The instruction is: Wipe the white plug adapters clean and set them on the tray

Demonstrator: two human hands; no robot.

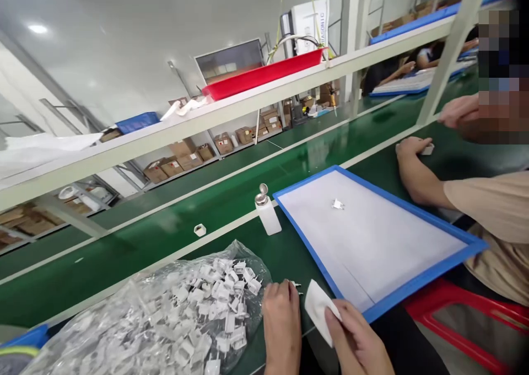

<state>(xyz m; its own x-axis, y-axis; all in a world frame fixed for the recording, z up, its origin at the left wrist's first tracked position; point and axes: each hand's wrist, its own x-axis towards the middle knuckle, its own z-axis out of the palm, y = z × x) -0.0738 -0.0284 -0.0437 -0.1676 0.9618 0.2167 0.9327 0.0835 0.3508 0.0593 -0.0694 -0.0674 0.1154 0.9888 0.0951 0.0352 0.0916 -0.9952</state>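
Pinching a pronged piece [297,288] in the left hand [282,326], beside the bag [140,314]! Gripping a white cloth [319,307] in the right [359,339].

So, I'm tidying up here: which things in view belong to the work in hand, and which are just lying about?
Seemingly in use:
pronged part, left hand
white sheet, right hand
clear bag of white parts
blue-rimmed tray, beside the hands
white bottle, probably

Probably just lying about:
red tray, on the shelf
blue bin, likewise
cardboard boxes, behind
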